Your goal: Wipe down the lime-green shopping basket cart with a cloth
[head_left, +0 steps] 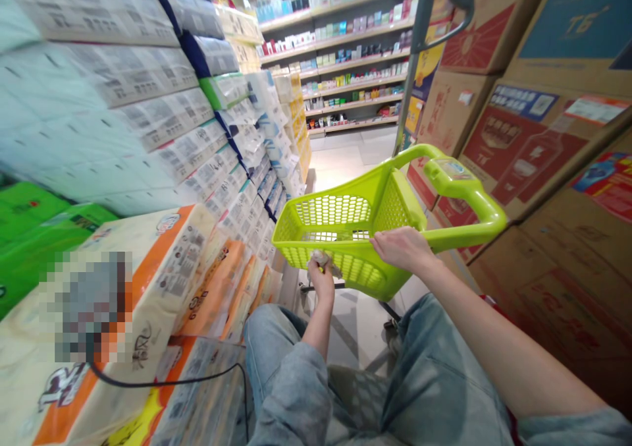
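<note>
In front of me stands a lime-green plastic shopping cart (365,268) with mesh sides and a looped handle (486,215). My left hand (322,280) is closed on a crumpled pale cloth (323,259), held against the near outer side of the basket. The cloth's far part is bunched up, so its full shape does not show. My right hand (402,247) is closed over the near rim of the basket, close to the handle end. Through the mesh, the inside of the basket looks bare where it shows.
Stacked paper packs (148,90) rise along the left. A large tissue pack (162,261) lies nearer, with a blurred-out device and black cable (168,384) on it. Cardboard cartons (523,143) line the right. A grey upright handle (409,77) and stocked shelves (345,57) stand beyond the cart.
</note>
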A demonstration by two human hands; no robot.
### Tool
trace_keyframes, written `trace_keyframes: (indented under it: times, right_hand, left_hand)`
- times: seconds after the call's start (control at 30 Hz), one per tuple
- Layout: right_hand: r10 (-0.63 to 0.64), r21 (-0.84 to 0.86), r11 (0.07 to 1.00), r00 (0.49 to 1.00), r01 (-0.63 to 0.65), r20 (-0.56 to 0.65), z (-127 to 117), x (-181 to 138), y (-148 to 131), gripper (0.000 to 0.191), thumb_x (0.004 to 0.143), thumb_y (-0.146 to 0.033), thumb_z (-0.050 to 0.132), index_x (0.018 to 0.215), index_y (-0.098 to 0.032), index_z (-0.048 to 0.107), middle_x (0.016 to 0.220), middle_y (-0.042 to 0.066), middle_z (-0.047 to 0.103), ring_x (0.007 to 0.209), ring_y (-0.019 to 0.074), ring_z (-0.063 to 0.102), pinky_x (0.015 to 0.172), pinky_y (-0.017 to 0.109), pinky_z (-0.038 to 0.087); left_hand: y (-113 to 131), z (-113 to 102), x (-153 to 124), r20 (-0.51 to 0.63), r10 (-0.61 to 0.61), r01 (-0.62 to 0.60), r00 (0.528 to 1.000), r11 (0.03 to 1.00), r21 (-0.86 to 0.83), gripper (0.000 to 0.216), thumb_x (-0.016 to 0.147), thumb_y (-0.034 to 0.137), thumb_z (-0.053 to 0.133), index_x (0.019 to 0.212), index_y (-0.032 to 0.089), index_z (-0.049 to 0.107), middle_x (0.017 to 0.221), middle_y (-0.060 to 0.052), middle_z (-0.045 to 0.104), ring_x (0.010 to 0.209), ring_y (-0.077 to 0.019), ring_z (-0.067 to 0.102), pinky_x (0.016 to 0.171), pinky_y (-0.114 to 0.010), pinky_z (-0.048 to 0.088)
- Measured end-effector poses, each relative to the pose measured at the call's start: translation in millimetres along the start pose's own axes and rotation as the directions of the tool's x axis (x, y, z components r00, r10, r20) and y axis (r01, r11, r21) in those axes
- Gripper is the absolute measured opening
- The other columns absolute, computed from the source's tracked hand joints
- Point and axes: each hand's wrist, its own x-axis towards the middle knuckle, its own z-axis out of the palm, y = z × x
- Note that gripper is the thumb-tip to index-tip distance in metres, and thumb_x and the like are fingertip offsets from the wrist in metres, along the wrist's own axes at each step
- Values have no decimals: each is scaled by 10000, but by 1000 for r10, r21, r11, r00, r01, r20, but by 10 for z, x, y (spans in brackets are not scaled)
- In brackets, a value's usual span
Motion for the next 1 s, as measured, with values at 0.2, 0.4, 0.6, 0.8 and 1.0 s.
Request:
trace_keyframes:
  times: [0.2,0.4,0.6,0.8,1.0]
  right_hand:
    - [-8,-10,1000,1000,7,-18,-11,-18,21,444,941,-309,276,805,-131,660,770,126,709,697,207,673,527,253,314]
    - [-19,4,1000,1000,19,-17,-18,-12,-13,424,933,-290,297,817,-122,669,774,137,710,697,203,671,553,246,340]
    - [2,14,1000,1000,-2,-11,-23,-29,0,439,941,-319,286,821,-124,660,781,131,711,709,206,673,543,247,329]
    - [-7,19,1000,1000,7,-13,-43,-39,-2,451,946,-320,274,817,-121,658,788,138,712,703,196,670,553,240,329]
    - [6,15,1000,1000,-6,0,-60,-37,-13,470,951,-328,260,821,-126,664,797,136,716,714,197,672,560,242,332]
  left_hand:
    - [126,122,-293,124,23,-15,992,998,-63,56,767,208,569,816,190,548,791,-4,548,770,-152,518,752,-278,423]
    - [270,224,-464,55,71,-73,996,996,44,134,826,196,509,953,201,551,982,-75,552,977,-207,510,907,-350,389]
    - [266,226,-450,87,74,-78,993,996,33,126,807,182,530,931,182,554,941,-71,569,923,-200,529,875,-345,407]
    - [153,39,-456,206,57,-57,977,998,-10,40,748,162,571,719,179,549,733,-1,532,706,-140,499,674,-257,411]
    - [187,-164,-443,114,66,-69,991,997,18,30,790,186,538,760,184,537,776,-11,523,752,-148,499,680,-256,420]
